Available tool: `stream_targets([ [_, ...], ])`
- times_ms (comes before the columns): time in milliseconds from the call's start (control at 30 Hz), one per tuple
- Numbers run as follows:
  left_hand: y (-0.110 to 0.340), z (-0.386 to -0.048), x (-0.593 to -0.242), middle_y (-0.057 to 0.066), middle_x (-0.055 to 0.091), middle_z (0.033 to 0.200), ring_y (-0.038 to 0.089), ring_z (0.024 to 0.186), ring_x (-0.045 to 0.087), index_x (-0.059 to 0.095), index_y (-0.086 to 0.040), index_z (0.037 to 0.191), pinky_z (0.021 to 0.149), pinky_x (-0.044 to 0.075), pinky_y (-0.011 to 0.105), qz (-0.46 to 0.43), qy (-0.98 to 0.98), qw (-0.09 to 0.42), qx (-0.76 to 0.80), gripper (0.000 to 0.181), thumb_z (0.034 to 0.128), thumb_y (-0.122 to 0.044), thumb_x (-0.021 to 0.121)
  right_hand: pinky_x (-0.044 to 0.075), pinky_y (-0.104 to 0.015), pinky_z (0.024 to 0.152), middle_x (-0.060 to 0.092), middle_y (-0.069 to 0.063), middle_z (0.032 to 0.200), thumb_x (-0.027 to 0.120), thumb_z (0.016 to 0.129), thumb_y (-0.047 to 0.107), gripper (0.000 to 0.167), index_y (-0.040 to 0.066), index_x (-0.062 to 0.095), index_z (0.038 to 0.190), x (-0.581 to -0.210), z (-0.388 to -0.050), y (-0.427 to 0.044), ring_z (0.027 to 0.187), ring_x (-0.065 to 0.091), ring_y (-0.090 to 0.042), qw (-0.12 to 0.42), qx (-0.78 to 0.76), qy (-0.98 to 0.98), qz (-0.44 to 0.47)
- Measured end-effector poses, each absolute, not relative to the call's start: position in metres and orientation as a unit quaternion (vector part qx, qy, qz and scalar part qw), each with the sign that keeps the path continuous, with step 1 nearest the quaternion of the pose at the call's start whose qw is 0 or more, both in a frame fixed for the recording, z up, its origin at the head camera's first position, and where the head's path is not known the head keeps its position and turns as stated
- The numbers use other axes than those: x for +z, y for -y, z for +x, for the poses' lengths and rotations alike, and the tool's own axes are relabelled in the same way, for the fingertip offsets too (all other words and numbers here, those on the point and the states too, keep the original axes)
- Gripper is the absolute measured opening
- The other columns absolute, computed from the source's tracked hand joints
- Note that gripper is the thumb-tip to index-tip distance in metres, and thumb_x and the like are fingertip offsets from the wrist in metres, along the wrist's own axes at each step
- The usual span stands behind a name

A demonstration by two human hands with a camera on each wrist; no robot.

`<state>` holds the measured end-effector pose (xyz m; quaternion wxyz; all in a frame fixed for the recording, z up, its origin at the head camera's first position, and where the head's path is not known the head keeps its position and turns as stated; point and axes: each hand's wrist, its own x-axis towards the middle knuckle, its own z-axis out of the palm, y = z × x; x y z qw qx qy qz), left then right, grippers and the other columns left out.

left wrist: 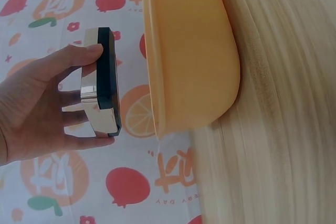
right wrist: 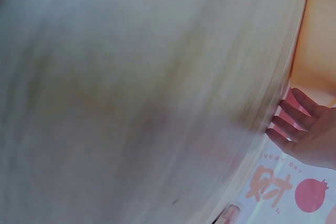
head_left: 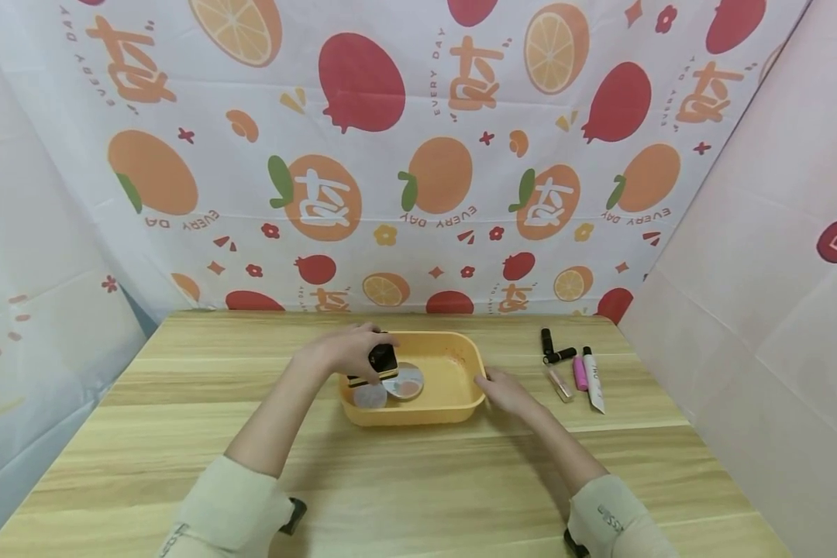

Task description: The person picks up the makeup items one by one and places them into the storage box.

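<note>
My left hand grips a black compact case with gold edges over the left part of a yellow plastic basin. In the left wrist view, the thumb and fingers hold the case by its edges, apart from the basin wall. Below the case, a round disc with a printed pattern and a pale round disc lie in the basin. My right hand touches the basin's right side. Its fingers look extended in the right wrist view; the thumb is hidden there.
Right of the basin lie two small black tubes, a pinkish clear tube, a pink tube and a white tube with a black cap. Fruit-printed cloth hangs behind the wooden table.
</note>
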<state>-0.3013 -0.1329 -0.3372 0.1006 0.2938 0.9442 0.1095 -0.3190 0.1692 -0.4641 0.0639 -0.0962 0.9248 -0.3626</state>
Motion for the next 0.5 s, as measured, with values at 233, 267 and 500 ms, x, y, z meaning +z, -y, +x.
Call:
stream_targets([
  [233,0.1280,-0.3042,-0.3394,0.010,0.045,0.127,0.025,0.103,0.046,0.052,-0.025,0.130,0.081,0.046,0.042,0.287,-0.948,0.098,0.098,0.062,0.0730,-0.028,0.078,0.042,-0.046,0.089,0.056,-0.014,0.117,0.040,0.096,0.030,0.047,-0.001,0.049,0.130,-0.4646,-0.3200,-0.1698,0.100,0.052,-0.026,0.058,-0.356,-0.928,-0.098],
  [267,0.1272,-0.3045,-0.3397,0.010,0.045,0.128,0.025,0.103,0.046,0.052,-0.025,0.130,0.081,0.046,0.042,0.287,-0.948,0.098,0.099,0.062,0.0729,-0.028,0.078,0.041,-0.046,0.090,0.056,-0.014,0.117,0.040,0.096,0.030,0.047,-0.001,0.049,0.130,-0.4648,-0.3201,-0.1699,0.101,0.051,-0.027,0.058,-0.357,-0.927,-0.098],
  [500,0.1234,-0.3069,-0.3423,0.012,0.045,0.127,0.026,0.102,0.046,0.052,-0.023,0.130,0.079,0.046,0.041,0.296,-0.944,0.104,0.104,0.062,0.0732,-0.023,0.077,0.037,-0.050,0.096,0.053,-0.018,0.123,0.040,0.096,0.031,0.049,-0.002,0.048,0.130,-0.4637,-0.3188,-0.1709,0.113,0.047,-0.033,0.058,-0.357,-0.927,-0.099],
])
